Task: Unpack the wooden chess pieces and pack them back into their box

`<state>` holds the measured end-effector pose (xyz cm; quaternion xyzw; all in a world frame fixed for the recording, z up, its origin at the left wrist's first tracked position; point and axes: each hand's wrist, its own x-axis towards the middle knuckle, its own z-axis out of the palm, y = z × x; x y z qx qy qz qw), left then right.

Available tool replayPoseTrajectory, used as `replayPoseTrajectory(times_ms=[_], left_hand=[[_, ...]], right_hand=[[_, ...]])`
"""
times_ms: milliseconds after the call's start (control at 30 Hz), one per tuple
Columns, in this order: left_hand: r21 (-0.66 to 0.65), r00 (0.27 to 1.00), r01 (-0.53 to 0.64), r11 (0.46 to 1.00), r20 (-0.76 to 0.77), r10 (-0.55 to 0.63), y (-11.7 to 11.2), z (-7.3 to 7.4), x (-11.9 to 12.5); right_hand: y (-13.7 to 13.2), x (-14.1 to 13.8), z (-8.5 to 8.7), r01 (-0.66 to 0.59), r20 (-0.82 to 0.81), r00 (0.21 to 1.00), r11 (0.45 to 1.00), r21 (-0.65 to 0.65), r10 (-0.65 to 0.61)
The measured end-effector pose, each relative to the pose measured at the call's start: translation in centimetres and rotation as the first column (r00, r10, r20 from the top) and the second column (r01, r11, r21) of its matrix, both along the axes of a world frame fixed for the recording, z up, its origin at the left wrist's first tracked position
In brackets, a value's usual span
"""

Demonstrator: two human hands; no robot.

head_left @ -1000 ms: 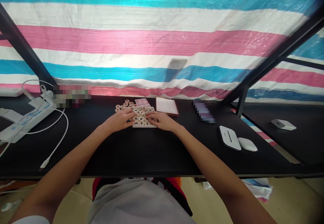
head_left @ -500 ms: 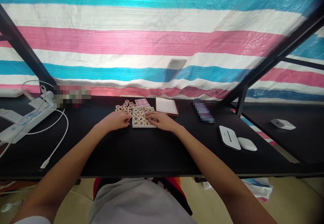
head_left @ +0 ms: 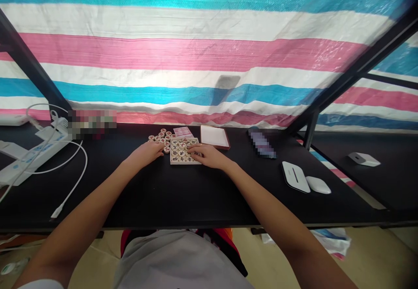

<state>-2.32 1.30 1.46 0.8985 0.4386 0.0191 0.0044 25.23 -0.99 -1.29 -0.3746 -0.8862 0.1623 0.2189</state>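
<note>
A small square box [head_left: 179,161] of round wooden chess pieces with red and black marks sits on the black table [head_left: 183,193]. Loose pieces [head_left: 160,137] lie in a heap just behind and left of it. My left hand [head_left: 147,153] is left of the box, fingers curled, its tips on a loose piece [head_left: 166,149] at the box's left edge. My right hand [head_left: 209,155] rests on the box's right side, fingers stretched over the pieces inside.
Behind the box are a pink gridded sheet [head_left: 183,130] and a red-rimmed lid [head_left: 214,137]. White power strips and cables [head_left: 35,154] lie at the left. Two white devices [head_left: 305,181] lie at the right. A striped tarp [head_left: 196,53] hangs behind.
My left hand has drawn back off the box to the left and now meets a loose piece beside it. My right hand has stayed on the box.
</note>
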Motion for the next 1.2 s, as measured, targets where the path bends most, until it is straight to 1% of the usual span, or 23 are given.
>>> replayPoseTrajectory(times_ms=[167, 300, 467, 600, 700, 800, 967, 1100, 1200], left_hand=[[0.056, 0.999, 0.035, 0.998, 0.032, -0.037, 0.2, -0.5, -0.1], [0.092, 1.0, 0.022, 0.995, -0.001, -0.022, 0.4, -0.7, -0.4], [0.133, 0.998, 0.004, 0.991, -0.061, 0.005, -0.2, -0.3, -0.2], [0.165, 1.0, 0.007, 0.986, -0.019, -0.004, -0.9, 0.0, 0.4], [0.169, 0.997, 0.056, 0.984, 0.048, -0.065, -1.4, -0.2, 1.0], [0.133, 0.986, 0.127, 0.983, 0.089, -0.14, -1.9, -0.6, 1.7], [0.101, 0.968, 0.19, 0.976, 0.147, -0.204, -2.4, -1.3, 2.7], [0.131, 0.959, 0.208, 0.969, 0.17, -0.228, -2.4, -1.7, 2.8], [0.165, 0.956, 0.234, 0.958, 0.137, -0.258, -2.5, -1.9, 2.9]], right_hand=[[0.0, 0.0, 0.0, 0.005, -0.004, 1.0, 1.0, -0.004, -0.005], [0.0, 0.0, 0.0, 0.004, 0.003, 1.0, 1.0, 0.0, -0.004], [0.1, 0.1, -0.1, 0.002, -0.003, 1.0, 1.0, 0.003, -0.002], [0.1, 0.1, -0.2, -0.001, 0.0, 1.0, 1.0, 0.013, 0.001], [0.1, 0.0, -0.2, 0.006, -0.001, 1.0, 1.0, 0.013, -0.006], [0.1, 0.0, -0.2, 0.001, -0.004, 1.0, 1.0, 0.015, -0.001], [0.0, -0.2, -0.2, 0.002, -0.01, 1.0, 1.0, 0.022, -0.002], [-0.3, -0.3, -0.1, 0.078, 0.024, 0.997, 0.997, 0.031, -0.078], [-0.5, -0.4, -0.1, 0.105, 0.056, 0.993, 0.994, 0.019, -0.106]])
